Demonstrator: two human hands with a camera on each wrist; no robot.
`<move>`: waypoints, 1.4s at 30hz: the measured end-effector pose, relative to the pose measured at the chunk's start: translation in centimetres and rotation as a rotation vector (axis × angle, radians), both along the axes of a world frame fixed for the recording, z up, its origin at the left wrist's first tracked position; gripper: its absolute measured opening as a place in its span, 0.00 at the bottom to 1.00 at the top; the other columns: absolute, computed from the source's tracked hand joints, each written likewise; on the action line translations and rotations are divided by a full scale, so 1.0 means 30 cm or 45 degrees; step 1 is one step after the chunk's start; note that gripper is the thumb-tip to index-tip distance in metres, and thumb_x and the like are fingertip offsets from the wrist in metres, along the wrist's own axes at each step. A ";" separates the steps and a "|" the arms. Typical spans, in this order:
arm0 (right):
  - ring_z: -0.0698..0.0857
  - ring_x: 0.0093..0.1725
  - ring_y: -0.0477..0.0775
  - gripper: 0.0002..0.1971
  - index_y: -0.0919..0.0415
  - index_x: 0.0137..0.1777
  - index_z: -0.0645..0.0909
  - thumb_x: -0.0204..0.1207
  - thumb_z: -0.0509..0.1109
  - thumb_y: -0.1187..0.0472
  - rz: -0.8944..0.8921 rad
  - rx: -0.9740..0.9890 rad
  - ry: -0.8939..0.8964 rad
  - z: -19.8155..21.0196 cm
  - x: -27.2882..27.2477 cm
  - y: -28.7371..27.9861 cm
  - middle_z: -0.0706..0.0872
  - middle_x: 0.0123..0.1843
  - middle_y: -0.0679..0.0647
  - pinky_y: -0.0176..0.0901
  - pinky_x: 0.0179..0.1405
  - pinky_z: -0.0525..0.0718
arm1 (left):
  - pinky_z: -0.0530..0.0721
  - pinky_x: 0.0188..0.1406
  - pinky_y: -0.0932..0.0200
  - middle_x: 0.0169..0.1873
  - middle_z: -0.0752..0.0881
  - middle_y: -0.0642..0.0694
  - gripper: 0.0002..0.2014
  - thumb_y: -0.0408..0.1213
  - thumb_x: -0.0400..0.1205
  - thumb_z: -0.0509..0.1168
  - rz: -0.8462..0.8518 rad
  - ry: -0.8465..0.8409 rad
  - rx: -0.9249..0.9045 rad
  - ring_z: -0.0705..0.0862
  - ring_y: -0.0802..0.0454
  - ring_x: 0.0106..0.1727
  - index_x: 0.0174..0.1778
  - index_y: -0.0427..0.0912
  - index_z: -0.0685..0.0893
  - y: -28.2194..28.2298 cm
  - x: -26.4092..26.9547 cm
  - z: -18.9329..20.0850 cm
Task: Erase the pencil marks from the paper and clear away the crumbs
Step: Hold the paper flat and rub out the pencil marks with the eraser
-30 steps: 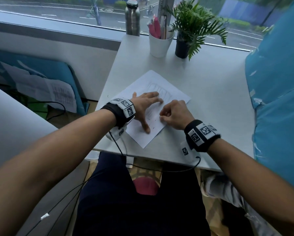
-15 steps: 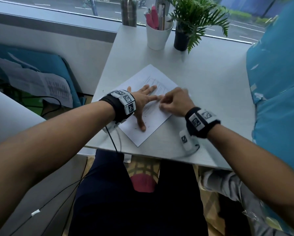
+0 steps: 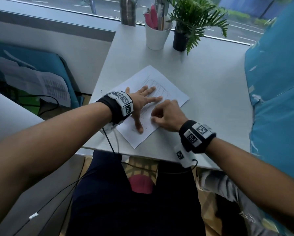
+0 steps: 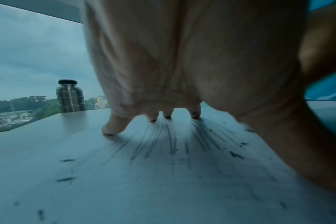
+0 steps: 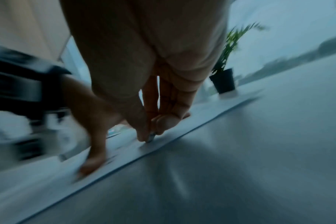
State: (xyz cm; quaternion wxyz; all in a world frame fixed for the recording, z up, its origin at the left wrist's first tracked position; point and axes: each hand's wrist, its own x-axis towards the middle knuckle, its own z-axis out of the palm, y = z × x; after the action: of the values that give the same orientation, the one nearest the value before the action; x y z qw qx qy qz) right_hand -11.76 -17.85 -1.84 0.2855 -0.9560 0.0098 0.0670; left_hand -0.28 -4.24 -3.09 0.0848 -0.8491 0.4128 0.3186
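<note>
1. The left hand lies flat with fingers spread wide, pinning the paper to the surface; judged best kept pressing close to the rubbing so the sheet cannot buckle
2. Pencil marks fan out under that hand, and dark crumbs lie scattered on the sheet
3. The right hand has its fingers pinched narrow on a small eraser, its tip on the paper near the right edge; short strokes away from the holding hand seem safest
4. Right of the sheet the surface offers room for sweeping crumbs; the cup and plant stand well apart at the back
</note>
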 end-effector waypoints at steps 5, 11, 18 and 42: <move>0.89 0.37 0.50 0.05 0.59 0.39 0.92 0.66 0.77 0.60 -0.153 -0.097 -0.030 0.020 0.107 -0.104 0.93 0.38 0.53 0.37 0.50 0.84 | 0.46 0.71 0.12 0.83 0.25 0.55 0.77 0.64 0.48 0.85 0.011 0.021 -0.007 0.27 0.50 0.84 0.83 0.69 0.35 0.000 -0.007 0.005; 0.85 0.33 0.44 0.03 0.60 0.39 0.92 0.66 0.78 0.63 0.090 -0.034 0.082 0.004 0.012 0.021 0.91 0.36 0.51 0.24 0.36 0.79 | 0.45 0.71 0.11 0.82 0.24 0.56 0.78 0.67 0.47 0.84 -0.018 -0.002 0.006 0.26 0.49 0.84 0.84 0.68 0.34 0.007 -0.001 -0.006; 0.86 0.31 0.46 0.02 0.61 0.38 0.91 0.66 0.77 0.65 -0.006 -0.038 0.019 -0.001 0.036 0.021 0.90 0.34 0.51 0.36 0.38 0.85 | 0.44 0.71 0.11 0.82 0.23 0.56 0.78 0.67 0.46 0.83 0.001 0.002 -0.003 0.26 0.49 0.83 0.83 0.68 0.34 0.002 0.004 -0.006; 0.87 0.33 0.51 0.03 0.62 0.37 0.91 0.67 0.76 0.65 0.010 -0.080 0.020 0.007 0.072 0.010 0.91 0.35 0.54 0.40 0.42 0.87 | 0.42 0.72 0.13 0.83 0.27 0.56 0.82 0.66 0.46 0.84 0.014 0.027 -0.057 0.28 0.51 0.84 0.85 0.59 0.31 0.008 -0.003 -0.004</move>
State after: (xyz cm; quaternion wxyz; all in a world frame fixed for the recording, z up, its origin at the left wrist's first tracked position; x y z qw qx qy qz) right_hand -9.60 -17.54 -1.62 0.2549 -0.9640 0.0103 0.0755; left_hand -0.36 -4.01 -3.20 0.0597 -0.8496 0.4160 0.3186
